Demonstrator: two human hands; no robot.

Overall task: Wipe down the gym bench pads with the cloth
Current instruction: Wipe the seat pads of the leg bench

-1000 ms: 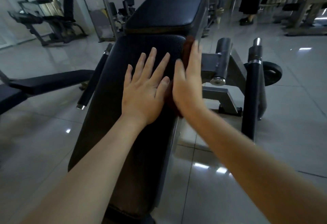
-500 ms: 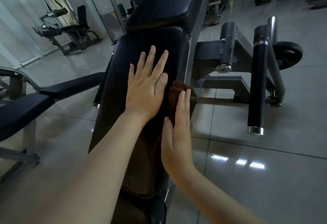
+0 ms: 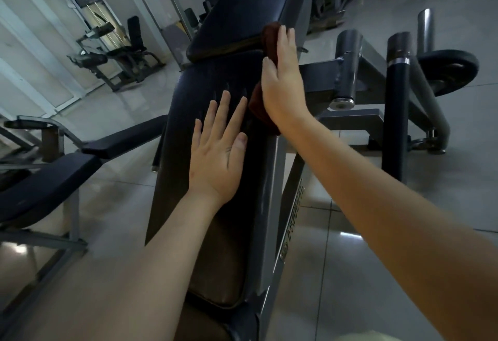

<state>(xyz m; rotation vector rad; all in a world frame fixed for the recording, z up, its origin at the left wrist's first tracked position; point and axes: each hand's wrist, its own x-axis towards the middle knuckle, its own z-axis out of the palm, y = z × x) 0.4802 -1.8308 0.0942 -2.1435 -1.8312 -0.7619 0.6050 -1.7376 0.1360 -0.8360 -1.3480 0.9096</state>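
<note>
A long black bench pad (image 3: 188, 114) runs away from me, with a second black pad (image 3: 242, 14) raised at its far end. My left hand (image 3: 218, 149) lies flat on the long pad's top, fingers spread, holding nothing. My right hand (image 3: 280, 79) presses a dark red-brown cloth (image 3: 269, 37) flat against the pad's right side edge, near the gap between the two pads. Most of the cloth is hidden under the palm; a corner shows below the wrist.
Steel frame arms, a black roller post (image 3: 396, 114) and a weight plate (image 3: 447, 68) stand close on the right. Another black bench (image 3: 43, 189) sits at the left. More gym machines (image 3: 107, 44) stand at the back left. Glossy tiled floor surrounds everything.
My right hand slid the cloth down the pad's right edge toward me, then back up to the far end. My left hand stayed flat on the pad.
</note>
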